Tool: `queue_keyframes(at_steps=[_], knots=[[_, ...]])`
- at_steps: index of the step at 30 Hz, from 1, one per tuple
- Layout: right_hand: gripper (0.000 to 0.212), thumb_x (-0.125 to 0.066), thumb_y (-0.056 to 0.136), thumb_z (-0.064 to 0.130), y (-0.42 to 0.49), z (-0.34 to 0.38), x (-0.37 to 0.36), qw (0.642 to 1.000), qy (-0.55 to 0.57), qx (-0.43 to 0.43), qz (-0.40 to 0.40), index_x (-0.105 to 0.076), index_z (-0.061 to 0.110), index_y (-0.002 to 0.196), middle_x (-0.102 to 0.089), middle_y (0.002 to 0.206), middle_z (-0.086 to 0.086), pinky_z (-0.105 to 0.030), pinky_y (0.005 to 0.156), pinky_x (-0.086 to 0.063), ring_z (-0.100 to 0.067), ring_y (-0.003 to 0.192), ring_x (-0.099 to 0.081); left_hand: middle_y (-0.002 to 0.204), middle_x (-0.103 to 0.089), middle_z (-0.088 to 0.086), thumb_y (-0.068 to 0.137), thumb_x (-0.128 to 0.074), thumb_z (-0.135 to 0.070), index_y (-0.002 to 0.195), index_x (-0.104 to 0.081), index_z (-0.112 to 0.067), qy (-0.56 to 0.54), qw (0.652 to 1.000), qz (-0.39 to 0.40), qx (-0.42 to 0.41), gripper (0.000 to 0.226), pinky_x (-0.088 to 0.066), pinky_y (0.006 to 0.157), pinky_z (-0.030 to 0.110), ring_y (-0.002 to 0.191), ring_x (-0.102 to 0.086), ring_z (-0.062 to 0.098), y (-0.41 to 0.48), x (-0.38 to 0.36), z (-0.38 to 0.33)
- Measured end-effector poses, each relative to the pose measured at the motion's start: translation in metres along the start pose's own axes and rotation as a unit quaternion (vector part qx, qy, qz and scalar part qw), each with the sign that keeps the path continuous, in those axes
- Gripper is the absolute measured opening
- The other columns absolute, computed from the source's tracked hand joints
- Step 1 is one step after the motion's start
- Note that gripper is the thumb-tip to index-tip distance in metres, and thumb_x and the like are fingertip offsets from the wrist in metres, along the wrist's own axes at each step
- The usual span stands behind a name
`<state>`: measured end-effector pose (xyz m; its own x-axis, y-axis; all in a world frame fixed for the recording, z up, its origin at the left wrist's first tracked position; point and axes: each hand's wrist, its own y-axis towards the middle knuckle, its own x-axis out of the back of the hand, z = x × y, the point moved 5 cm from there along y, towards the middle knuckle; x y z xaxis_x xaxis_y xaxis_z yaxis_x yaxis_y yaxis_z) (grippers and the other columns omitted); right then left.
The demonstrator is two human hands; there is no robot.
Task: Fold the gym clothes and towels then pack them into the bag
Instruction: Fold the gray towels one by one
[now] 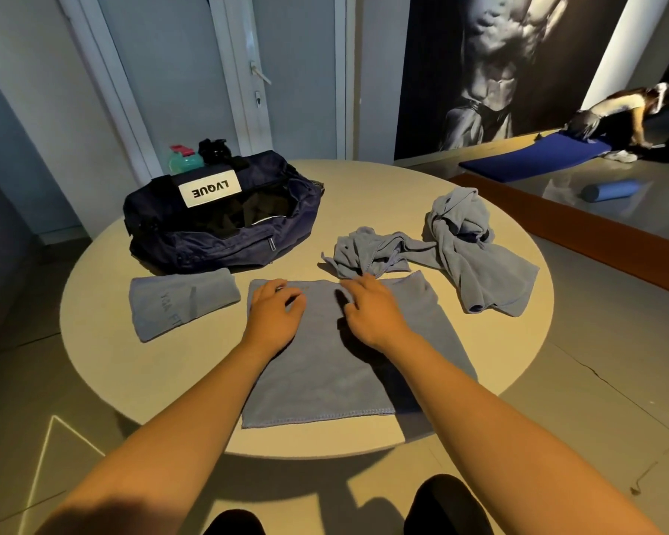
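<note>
While the left hand (275, 307) and right hand (367, 310) press, loose and empty, on the flat towel (325, 380) mid-worktop (510, 341), one folded towel (178, 303) waits at nine, a crumpled cloth (367, 252) at twelve and a heap (468, 249) at two remain, and the open bag (217, 245) at eleven awaits.

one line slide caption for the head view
Left hand and right hand rest on a flat blue towel near the open bag.

Dim, warm light reaches you from the right: your right hand (367, 310) casts a hard shadow on the towel (325, 364); the edges bow.
</note>
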<state>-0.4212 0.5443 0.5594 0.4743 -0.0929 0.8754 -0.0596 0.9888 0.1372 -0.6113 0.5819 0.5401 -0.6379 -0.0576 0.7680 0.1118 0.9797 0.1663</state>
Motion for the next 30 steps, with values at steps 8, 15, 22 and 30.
queue_keyframes(at_steps=[8, 15, 22, 30], knots=[[0.039, -0.036, 0.105, 0.034, 0.02, 0.03, -0.04, 0.996, -0.027, -0.086, 0.025, -0.051, 0.021, 0.138, -0.046, 0.141, -0.009, -0.057, 0.119, -0.015, -0.034, 0.13, -0.043, 0.155, -0.045, -0.001, 0.107, -0.042, -0.037, 0.146, -0.052, -0.026, 0.116, 0.991, 0.042, -0.048, 0.042, -0.028, 0.116, 0.033, 0.141, -0.038, 0.022, -0.018, 0.025, 0.04], [0.043, -0.053, 0.098, 0.051, 0.039, 0.077, -0.062, 1.0, -0.016, 0.006, 0.024, -0.059, 0.023, 0.13, -0.055, 0.126, -0.009, -0.043, 0.096, -0.039, -0.032, 0.121, -0.047, 0.158, -0.04, -0.002, 0.106, -0.044, -0.03, 0.148, -0.049, -0.025, 0.111, 0.993, -0.006, -0.026, 0.043, -0.022, 0.12, 0.037, 0.145, -0.029, 0.02, -0.023, 0.029, 0.048], [0.015, -0.055, 0.098, 0.014, 0.04, 0.091, -0.041, 0.975, 0.08, 0.031, -0.205, -0.067, 0.011, 0.106, -0.057, 0.108, -0.009, -0.035, 0.071, -0.043, -0.029, 0.09, -0.057, 0.159, -0.038, -0.006, 0.107, -0.034, -0.037, 0.143, -0.053, -0.032, 0.067, 0.997, 0.018, 0.02, 0.04, -0.024, 0.119, 0.041, 0.14, -0.029, 0.019, -0.022, 0.032, 0.048], [0.037, -0.053, 0.092, 0.003, 0.028, 0.096, -0.076, 0.977, 0.153, 0.147, -0.011, -0.057, 0.021, 0.124, -0.058, 0.124, -0.003, -0.034, 0.088, -0.049, -0.02, 0.104, -0.056, 0.104, -0.056, -0.007, 0.108, -0.025, -0.031, 0.088, -0.054, -0.024, -0.003, 0.999, 0.008, 0.053, 0.036, -0.035, 0.105, 0.044, 0.113, -0.042, 0.02, -0.021, 0.04, 0.046]])
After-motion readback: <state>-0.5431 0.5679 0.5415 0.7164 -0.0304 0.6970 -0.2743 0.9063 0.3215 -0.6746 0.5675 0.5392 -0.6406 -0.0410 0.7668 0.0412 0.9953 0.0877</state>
